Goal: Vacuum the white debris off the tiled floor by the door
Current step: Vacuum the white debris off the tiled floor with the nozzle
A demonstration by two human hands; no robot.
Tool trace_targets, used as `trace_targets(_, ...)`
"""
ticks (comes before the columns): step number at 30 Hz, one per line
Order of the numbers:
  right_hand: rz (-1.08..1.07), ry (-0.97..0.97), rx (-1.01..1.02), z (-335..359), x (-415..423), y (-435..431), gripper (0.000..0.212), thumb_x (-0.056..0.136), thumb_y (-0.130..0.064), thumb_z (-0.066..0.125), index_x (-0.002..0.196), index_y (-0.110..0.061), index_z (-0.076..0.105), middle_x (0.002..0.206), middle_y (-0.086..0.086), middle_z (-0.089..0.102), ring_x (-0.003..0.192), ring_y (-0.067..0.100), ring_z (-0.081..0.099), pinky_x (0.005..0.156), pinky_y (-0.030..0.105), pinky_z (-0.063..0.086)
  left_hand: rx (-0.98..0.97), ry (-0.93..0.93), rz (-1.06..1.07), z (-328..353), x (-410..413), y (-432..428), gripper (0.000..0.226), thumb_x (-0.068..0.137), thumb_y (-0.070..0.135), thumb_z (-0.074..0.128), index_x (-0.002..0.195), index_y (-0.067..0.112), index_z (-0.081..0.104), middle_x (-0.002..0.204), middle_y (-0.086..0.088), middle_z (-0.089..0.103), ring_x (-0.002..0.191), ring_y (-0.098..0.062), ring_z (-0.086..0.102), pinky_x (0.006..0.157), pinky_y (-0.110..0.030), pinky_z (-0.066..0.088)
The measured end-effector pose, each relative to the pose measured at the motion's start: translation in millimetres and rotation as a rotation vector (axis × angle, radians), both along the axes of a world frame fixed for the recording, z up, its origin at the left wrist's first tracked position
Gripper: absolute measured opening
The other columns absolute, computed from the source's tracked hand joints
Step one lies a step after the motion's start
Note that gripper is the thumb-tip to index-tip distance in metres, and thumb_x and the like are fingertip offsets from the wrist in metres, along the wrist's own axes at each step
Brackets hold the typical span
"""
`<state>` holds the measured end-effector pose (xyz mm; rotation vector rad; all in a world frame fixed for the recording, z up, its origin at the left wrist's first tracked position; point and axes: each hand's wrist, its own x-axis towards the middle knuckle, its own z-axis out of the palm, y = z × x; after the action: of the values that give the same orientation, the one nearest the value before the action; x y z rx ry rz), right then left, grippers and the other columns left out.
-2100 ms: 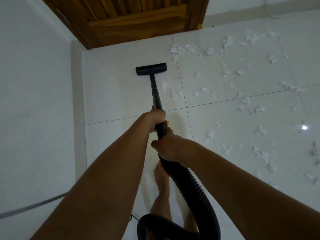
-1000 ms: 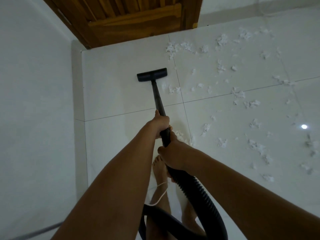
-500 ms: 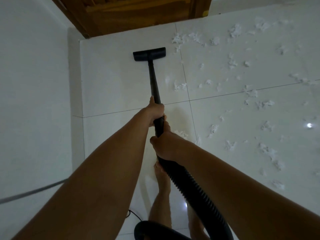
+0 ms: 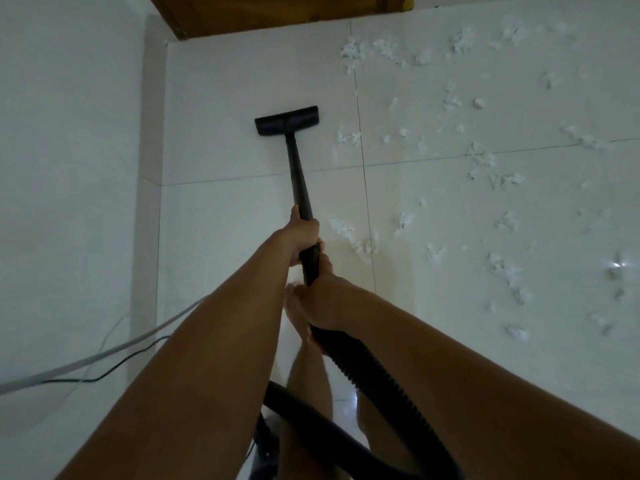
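Plainly, we judge this job to be well short of half done. Our left hand (image 4: 303, 233) is wrapped around the black wand (image 4: 298, 174) at mid-frame. Our right hand (image 4: 323, 303), just below it, grips the spot where the wand meets the ribbed hose (image 4: 374, 372), which runs down to the bottom of the frame. The vacuum head (image 4: 286, 120) sits flat on the tiled floor (image 4: 221, 81) in the upper middle, on a tile that shows no scraps, below the wooden door (image 4: 277, 12) at the top edge. That left-hand strip of floor, alongside the wall (image 4: 69, 133), looks clean. The white debris (image 4: 485, 161) lies almost entirely to the right of the head: a cluster near the door at upper centre, a few bits just beside the head's right end, a clump close to our hands, and scattered tufts across the whole right half of the frame. What is left, as we read it, is nearly all of that right side, worked over tile by tile.
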<state>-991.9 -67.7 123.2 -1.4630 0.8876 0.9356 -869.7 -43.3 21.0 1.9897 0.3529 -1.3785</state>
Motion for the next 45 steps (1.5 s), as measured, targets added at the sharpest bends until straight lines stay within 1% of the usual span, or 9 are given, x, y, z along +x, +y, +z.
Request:
trace_targets(7, 0.026, 0.007, 0.033, 9.9, -81.6, 41.3, 0.085, 0.105, -0.023, 0.042, 0.157, -0.037, -0.024, 0.109, 0.016, 0.060, 0.049, 0.016, 0.060, 0.032, 0.016, 0.043, 0.016, 0.023, 0.036, 0.3, -80.4, 48.0, 0.066, 0.106, 0.022, 0.039, 0.157, 0.046, 0.005, 0.076, -0.009, 0.057, 0.060, -0.015, 0.055, 0.065, -0.032, 0.056)
trace_targets(11, 0.011, 0.037, 0.021, 3.9, -113.5, 66.1, 0.087, 0.103, -0.022, 0.044, 0.157, -0.041, -0.022, 0.116, 0.025, 0.062, 0.078, 0.033, 0.073, 0.072, 0.045, 0.064, 0.028, 0.018, 0.058, 1.2, -113.7, 67.7, 0.068, 0.106, 0.023, 0.039, 0.157, 0.047, 0.000, 0.079, -0.010, 0.058, 0.060, -0.014, 0.054, 0.067, -0.033, 0.056)
trace_targets(16, 0.091, -0.011, -0.028, -0.5, -164.3, 85.5, 0.082, 0.104, -0.026, 0.041, 0.159, -0.036, -0.018, 0.118, 0.024, 0.065, 0.090, 0.035, 0.072, 0.084, 0.048, 0.061, 0.060, -0.003, 0.029, -1.6, -161.5, 89.7, 0.071, 0.107, 0.026, 0.039, 0.158, 0.046, -0.006, 0.096, -0.013, 0.061, 0.066, -0.014, 0.057, 0.067, -0.032, 0.057)
trace_targets(24, 0.219, -0.026, -0.105, 3.9, -257.2, 136.9, 0.078, 0.107, -0.029, 0.037, 0.160, -0.031, -0.021, 0.133, 0.019, 0.061, 0.085, 0.026, 0.061, 0.074, 0.030, 0.039, 0.045, -0.002, 0.021, -12.0, -254.8, 144.5, 0.072, 0.106, 0.026, 0.037, 0.156, 0.047, -0.011, 0.096, -0.013, 0.061, 0.074, -0.017, 0.059, 0.080, -0.037, 0.059)
trace_targets(27, 0.159, -0.053, -0.081, 0.8, -286.1, 156.9, 0.077, 0.108, -0.027, 0.037, 0.160, -0.031, -0.020, 0.109, 0.016, 0.063, 0.060, 0.017, 0.055, 0.050, 0.026, 0.043, 0.039, -0.008, 0.017, -11.6, -283.7, 162.3, 0.073, 0.106, 0.027, 0.037, 0.156, 0.046, -0.012, 0.101, -0.014, 0.060, 0.079, -0.020, 0.059, 0.087, -0.041, 0.059)
trace_targets(31, 0.077, -0.082, -0.070, 1.2, -322.2, 175.1, 0.073, 0.109, -0.027, 0.037, 0.161, -0.035, -0.014, 0.088, 0.011, 0.060, 0.047, 0.013, 0.053, 0.028, 0.011, 0.032, 0.020, -0.009, 0.038, -2.9, -317.4, 179.7, 0.071, 0.106, 0.028, 0.035, 0.157, 0.046, -0.012, 0.097, -0.013, 0.060, 0.070, -0.017, 0.058, 0.067, -0.034, 0.055)
trace_targets(37, -0.123, -0.203, 0.098, 11.4, -370.3, 189.8, 0.069, 0.107, -0.024, 0.047, 0.160, -0.040, 0.005, 0.081, 0.005, 0.063, 0.052, 0.014, 0.059, 0.040, 0.020, 0.050, -0.061, 0.002, 0.117, 10.7, -360.1, 201.1, 0.070, 0.107, 0.026, 0.036, 0.158, 0.044, -0.009, 0.098, -0.013, 0.058, 0.061, -0.014, 0.055, 0.042, -0.022, 0.049)
trace_targets(40, -0.351, -0.252, 0.299, 15.4, -398.2, 199.2, 0.061, 0.104, -0.018, 0.056, 0.143, -0.051, 0.021, 0.068, -0.001, 0.066, 0.050, 0.013, 0.064, 0.053, 0.029, 0.060, -0.090, 0.011, 0.165, 9.7, -382.1, 212.8, 0.070, 0.107, 0.024, 0.037, 0.158, 0.044, -0.007, 0.088, -0.011, 0.057, 0.057, -0.014, 0.054, 0.048, -0.025, 0.053)
trace_targets(45, -0.353, -0.164, 0.187, -13.1, -448.5, 234.8, 0.071, 0.099, -0.026, 0.054, 0.149, -0.063, 0.018, 0.086, 0.016, 0.069, 0.061, 0.024, 0.069, 0.067, 0.044, 0.063, -0.094, 0.037, 0.174, 12.1, -429.7, 229.8, 0.070, 0.108, 0.022, 0.038, 0.158, 0.044, -0.005, 0.078, -0.009, 0.054, 0.056, -0.015, 0.052, 0.052, -0.030, 0.054)
